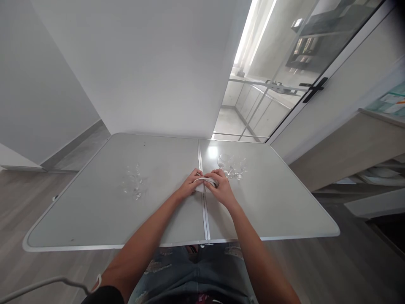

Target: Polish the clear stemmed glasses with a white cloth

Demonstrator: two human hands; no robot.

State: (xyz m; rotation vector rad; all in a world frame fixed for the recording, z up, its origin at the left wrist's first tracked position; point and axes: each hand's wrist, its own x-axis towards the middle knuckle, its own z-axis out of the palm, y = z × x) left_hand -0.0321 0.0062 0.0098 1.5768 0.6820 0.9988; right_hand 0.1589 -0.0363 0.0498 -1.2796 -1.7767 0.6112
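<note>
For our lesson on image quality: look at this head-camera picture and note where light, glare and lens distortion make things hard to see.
Head view: daylight through the glass door throws a bright glare patch on the table; the clear glasses on the left and on the right nearly vanish against the pale surface; the wide lens bends the table edges and walls; both hands, left hand and right hand, stay fairly sharp, holding a white cloth.

Pale grey table (95, 202), white cloth (202, 184), clear colourless glasses (232, 165) (another clear cluster (134, 183) sits left), faded blue jeans (190, 274).
</note>
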